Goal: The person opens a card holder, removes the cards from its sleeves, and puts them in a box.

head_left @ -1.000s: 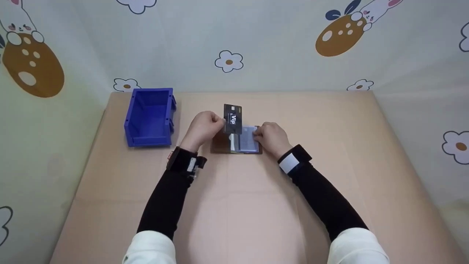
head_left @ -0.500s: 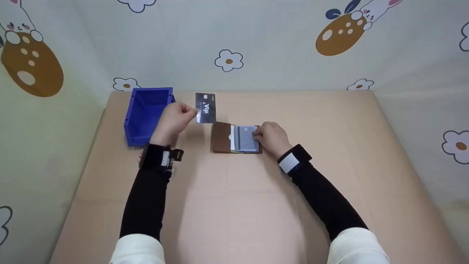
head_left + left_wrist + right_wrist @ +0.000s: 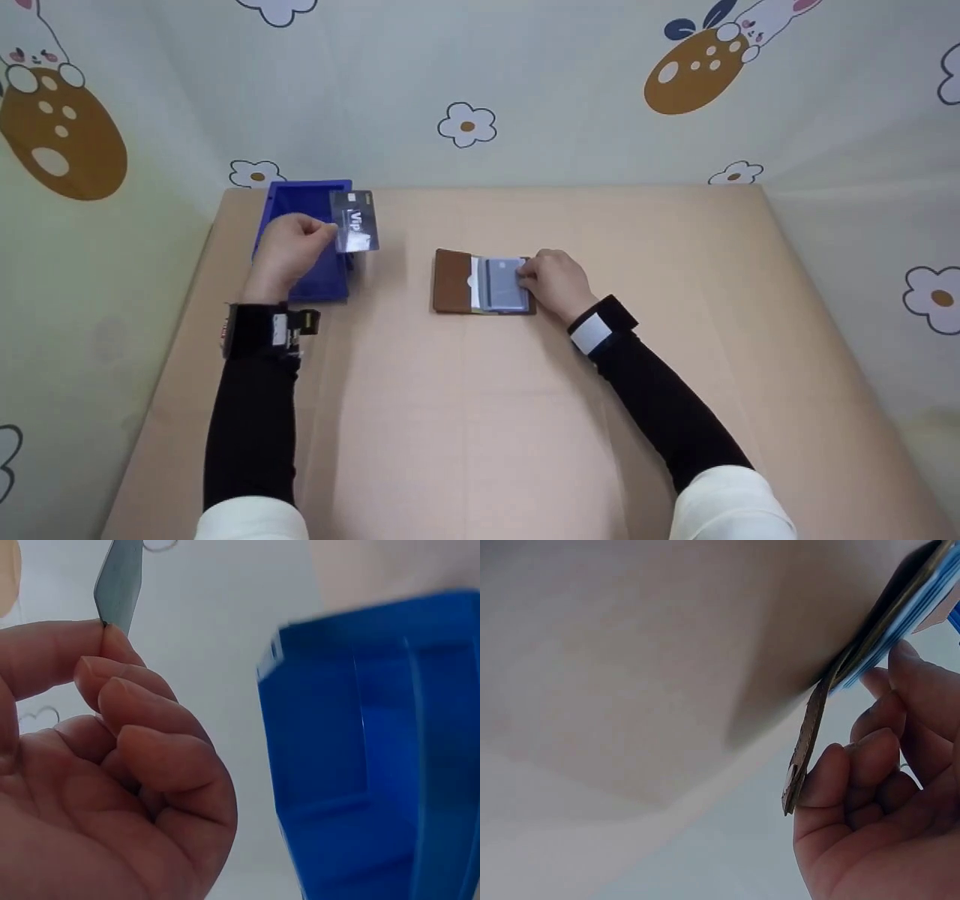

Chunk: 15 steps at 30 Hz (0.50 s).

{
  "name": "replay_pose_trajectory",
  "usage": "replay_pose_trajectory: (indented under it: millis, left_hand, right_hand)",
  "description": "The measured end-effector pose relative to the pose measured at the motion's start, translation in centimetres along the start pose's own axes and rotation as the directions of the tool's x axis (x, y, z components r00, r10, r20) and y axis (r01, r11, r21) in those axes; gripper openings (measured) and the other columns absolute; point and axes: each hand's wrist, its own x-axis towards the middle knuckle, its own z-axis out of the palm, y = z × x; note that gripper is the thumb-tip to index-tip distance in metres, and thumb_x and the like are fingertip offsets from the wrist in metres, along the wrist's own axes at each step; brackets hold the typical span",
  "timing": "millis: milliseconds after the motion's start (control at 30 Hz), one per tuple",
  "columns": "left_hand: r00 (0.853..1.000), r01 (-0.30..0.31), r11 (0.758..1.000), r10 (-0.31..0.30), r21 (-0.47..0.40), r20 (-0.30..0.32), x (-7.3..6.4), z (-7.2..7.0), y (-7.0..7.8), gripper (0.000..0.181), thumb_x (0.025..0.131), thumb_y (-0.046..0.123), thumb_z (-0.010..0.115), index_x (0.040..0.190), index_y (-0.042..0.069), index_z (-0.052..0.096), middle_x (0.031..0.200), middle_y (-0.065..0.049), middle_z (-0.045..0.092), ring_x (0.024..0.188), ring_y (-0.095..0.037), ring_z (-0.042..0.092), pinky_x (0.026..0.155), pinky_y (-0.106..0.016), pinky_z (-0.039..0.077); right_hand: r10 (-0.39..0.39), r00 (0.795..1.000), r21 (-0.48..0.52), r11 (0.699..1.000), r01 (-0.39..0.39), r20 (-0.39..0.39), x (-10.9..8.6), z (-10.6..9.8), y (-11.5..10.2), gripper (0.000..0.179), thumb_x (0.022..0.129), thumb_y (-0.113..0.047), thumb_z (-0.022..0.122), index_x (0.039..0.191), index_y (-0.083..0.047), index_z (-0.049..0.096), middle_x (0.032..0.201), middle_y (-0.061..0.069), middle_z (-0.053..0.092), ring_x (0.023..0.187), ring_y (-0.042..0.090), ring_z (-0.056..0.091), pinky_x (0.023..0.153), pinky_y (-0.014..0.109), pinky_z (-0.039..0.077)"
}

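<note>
My left hand pinches a dark card marked "Vip" by its left edge, above the right side of a blue bin. In the left wrist view the card appears nearly edge-on between thumb and index finger, and the other fingers are curled. A brown card wallet lies spread on the table, its clear plastic sleeves facing up. My right hand grips the right edge of those sleeves. The right wrist view shows the wallet's strap beside the curled fingers.
The table has a light brown covering. Behind it and at its sides hangs a pale cloth printed with flowers and rabbits. The bin stands at the table's back left.
My left hand has carried the card leftward, from above the wallet to the blue bin's right side. My right hand has stayed at the wallet, which lies in the same place.
</note>
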Motion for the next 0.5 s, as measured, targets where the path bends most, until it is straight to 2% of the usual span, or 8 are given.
replay_pose_trajectory:
  millis: [100,233,367,500]
  left_hand:
    - [1.000,0.019,1.000,-0.019,0.005,-0.006,-0.1,-0.8,-0.9,0.034,0.101,0.031,0.054,0.103,-0.002,0.060,0.092,-0.007,0.054,0.081,-0.020,0.047,0.065,-0.030,0.039]
    - [0.997,0.074,0.997,-0.074,0.011,-0.012,-0.1,-1.8,-1.8,0.043,0.102,0.033,0.051,0.117,-0.006,0.057,0.109,-0.015,0.055,0.095,-0.024,0.048,0.077,-0.034,0.040]
    - [0.993,0.114,0.993,-0.114,0.006,-0.038,0.0,-2.6,-2.5,0.043,0.102,0.035,0.049,0.115,-0.005,0.058,0.103,-0.012,0.053,0.092,-0.023,0.047,0.075,-0.034,0.040]
    - [0.991,0.113,0.993,-0.110,0.041,-0.069,0.2,-3.2,-3.0,0.038,0.102,0.033,0.048,0.107,-0.003,0.058,0.096,-0.010,0.051,0.087,-0.023,0.047,0.070,-0.033,0.040]
  right_hand:
    - [0.008,1.000,-0.002,1.000,-0.008,0.005,0.0,0.0,0.0,0.018,0.086,-0.011,0.076,0.104,-0.006,0.077,0.094,0.011,0.069,0.091,0.028,0.065,0.080,0.040,0.051]
    - [0.005,1.000,-0.008,1.000,-0.005,0.007,0.1,0.0,-0.1,0.018,0.086,-0.011,0.076,0.104,-0.006,0.078,0.094,0.011,0.069,0.092,0.028,0.065,0.081,0.040,0.051]
    - [0.003,1.000,-0.015,1.000,-0.003,0.005,0.1,0.0,-0.1,0.018,0.086,-0.011,0.076,0.103,-0.005,0.078,0.094,0.011,0.069,0.092,0.027,0.065,0.080,0.039,0.051]
    - [0.004,1.000,-0.016,1.000,-0.004,0.005,0.1,0.0,-0.1,0.018,0.086,-0.011,0.076,0.103,-0.005,0.078,0.094,0.011,0.069,0.092,0.028,0.065,0.080,0.040,0.051]
